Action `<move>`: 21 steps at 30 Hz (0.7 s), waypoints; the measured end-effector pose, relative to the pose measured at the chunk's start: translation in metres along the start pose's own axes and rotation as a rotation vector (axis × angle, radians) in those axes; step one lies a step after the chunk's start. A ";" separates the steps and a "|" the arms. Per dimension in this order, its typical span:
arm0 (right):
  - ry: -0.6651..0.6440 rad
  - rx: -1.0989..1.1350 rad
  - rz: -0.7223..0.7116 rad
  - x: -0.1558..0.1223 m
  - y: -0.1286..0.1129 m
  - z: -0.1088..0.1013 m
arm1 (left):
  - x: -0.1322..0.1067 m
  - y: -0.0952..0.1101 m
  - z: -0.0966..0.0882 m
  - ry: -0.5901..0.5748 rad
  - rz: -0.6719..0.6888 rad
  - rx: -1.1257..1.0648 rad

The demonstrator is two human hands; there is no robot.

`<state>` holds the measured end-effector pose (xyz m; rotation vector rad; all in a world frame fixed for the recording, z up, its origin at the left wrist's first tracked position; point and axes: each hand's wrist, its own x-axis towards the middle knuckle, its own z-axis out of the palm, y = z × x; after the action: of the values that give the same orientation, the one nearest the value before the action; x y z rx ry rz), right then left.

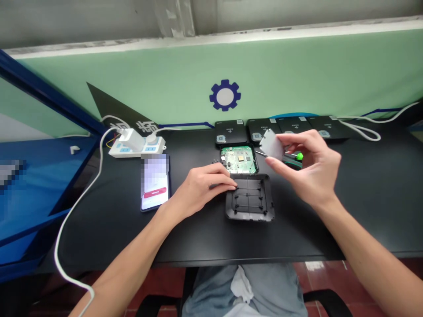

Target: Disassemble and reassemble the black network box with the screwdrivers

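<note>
Denim-covered thighs (244, 290) are showing nearest the camera, with a white cloth (241, 286) lying across them. Farther left, a white cable (77, 211) is curving along the black desk (185, 246) towards a white charger (132, 140) plugged into a power strip (139, 150), and a smartphone (155, 185) is lying just beside it. The hands are working apart. The left hand (198, 189) is curling over the corner of a black plastic housing (250, 215), pinching a thin dark item (220, 186) too small to identify. Beyond the housing, a green circuit board (238, 158) is sitting in a black tray, and it looks fragile, so edges seem the safest hold. The right hand (309, 167) is pinching a white pad (271, 145) in the air above the desk; it is looking light and soft, best held by its edge. A green-handled screwdriver (299, 156) is lying behind it, below a row of black router-like units (280, 127).
</note>
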<state>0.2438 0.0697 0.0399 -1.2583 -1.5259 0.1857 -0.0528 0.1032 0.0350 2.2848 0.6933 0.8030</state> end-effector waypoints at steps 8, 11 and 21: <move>0.061 0.158 0.179 0.004 0.010 -0.002 | 0.000 0.001 0.002 0.026 0.030 -0.014; 0.072 0.199 0.223 0.004 0.008 0.000 | 0.000 0.001 0.002 -0.036 0.010 -0.040; 0.080 0.242 0.263 0.003 0.007 0.003 | -0.004 -0.015 0.004 -0.102 -0.025 -0.062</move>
<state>0.2460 0.0762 0.0357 -1.2516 -1.2261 0.4715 -0.0566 0.1093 0.0203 2.2400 0.6406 0.6817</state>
